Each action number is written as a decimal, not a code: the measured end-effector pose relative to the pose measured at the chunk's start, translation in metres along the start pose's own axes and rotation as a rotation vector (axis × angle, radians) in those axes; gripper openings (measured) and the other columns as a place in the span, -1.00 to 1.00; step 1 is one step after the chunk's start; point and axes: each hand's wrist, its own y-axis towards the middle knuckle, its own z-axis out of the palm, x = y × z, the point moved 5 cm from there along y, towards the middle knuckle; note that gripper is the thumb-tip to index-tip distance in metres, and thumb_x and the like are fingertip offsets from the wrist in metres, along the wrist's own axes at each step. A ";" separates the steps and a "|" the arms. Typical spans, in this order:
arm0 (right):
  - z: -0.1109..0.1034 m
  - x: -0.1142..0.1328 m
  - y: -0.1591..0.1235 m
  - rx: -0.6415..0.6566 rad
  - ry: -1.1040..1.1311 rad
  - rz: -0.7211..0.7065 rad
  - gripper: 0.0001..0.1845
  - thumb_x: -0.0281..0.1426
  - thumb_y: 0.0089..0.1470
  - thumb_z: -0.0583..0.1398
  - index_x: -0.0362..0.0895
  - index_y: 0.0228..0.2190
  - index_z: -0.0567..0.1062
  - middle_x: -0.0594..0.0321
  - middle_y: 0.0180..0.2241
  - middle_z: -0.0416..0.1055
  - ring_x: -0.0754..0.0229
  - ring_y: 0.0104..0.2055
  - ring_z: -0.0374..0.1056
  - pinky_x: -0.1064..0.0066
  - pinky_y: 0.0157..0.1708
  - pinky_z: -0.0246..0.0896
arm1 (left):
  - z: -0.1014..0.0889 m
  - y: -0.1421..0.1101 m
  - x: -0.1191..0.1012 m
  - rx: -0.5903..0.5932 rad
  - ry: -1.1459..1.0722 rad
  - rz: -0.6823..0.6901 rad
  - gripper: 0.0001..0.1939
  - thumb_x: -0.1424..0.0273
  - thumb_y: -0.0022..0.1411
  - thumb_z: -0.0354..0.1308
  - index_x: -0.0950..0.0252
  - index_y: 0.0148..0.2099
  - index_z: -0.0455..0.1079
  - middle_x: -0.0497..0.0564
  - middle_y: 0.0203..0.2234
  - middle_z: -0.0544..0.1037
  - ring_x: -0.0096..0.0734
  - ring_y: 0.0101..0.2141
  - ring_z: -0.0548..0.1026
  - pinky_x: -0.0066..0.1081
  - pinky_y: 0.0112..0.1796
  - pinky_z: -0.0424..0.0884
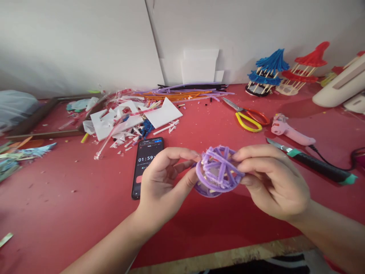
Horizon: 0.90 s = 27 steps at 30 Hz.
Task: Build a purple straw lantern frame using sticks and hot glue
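Observation:
Between my two hands, above the front of the red table, is a small round frame of purple pipe cleaners [221, 169] with crossed strips over its top and pale sticks showing inside. My left hand [168, 186] pinches its left rim between thumb and fingers. On the other side, the fingertips and thumb of my right hand [270, 182] grip the right rim. The frame is tilted, and its lower ring is partly hidden behind the upper one. Just behind my left hand lies a phone [148, 146] with a timer on its screen.
Red-handled scissors [251, 118], a pink glue gun [293, 131] and a utility knife [319, 165] with its blade out lie at right. Blue [264, 72] and red [305, 70] roofed models stand behind. Paper scraps [128, 121] and loose pipe cleaners [182, 91] spread across the back of the table [85, 198].

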 end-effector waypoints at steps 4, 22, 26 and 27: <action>0.000 -0.001 0.000 -0.014 0.008 0.026 -0.89 -0.55 0.20 0.21 -0.20 -0.20 0.46 0.08 -0.19 0.46 0.20 -0.11 0.42 0.40 -0.04 0.38 | 0.000 -0.005 0.000 0.085 -0.060 -0.034 -0.80 0.47 0.36 0.17 0.18 0.00 0.50 0.00 -0.10 0.59 -0.45 -0.06 0.58 -0.52 -0.01 0.53; 0.001 0.000 -0.003 0.044 0.020 0.025 -0.92 -0.48 0.22 0.20 -0.12 -0.23 0.49 0.12 -0.22 0.54 0.13 -0.19 0.52 0.33 -0.19 0.51 | -0.003 0.004 0.002 -0.005 0.016 -0.054 -0.70 0.17 0.11 0.41 0.21 -0.16 0.56 0.06 -0.23 0.61 -0.31 -0.21 0.59 -0.42 -0.21 0.58; 0.003 0.001 -0.002 0.055 0.029 0.021 -0.92 -0.48 0.25 0.18 -0.11 -0.23 0.48 0.13 -0.22 0.54 0.15 -0.18 0.51 0.34 -0.17 0.51 | 0.000 0.001 0.001 0.049 0.046 -0.056 -0.73 0.16 0.20 0.33 0.22 -0.15 0.54 0.04 -0.29 0.61 -0.39 -0.35 0.58 -0.47 -0.33 0.55; 0.004 0.002 -0.001 0.056 0.033 0.014 -0.93 -0.47 0.25 0.17 -0.12 -0.23 0.47 0.13 -0.23 0.54 0.16 -0.18 0.51 0.35 -0.17 0.51 | 0.000 0.000 0.002 0.051 0.057 -0.066 -0.73 0.16 0.22 0.31 0.22 -0.14 0.53 0.03 -0.32 0.61 -0.43 -0.41 0.56 -0.49 -0.38 0.53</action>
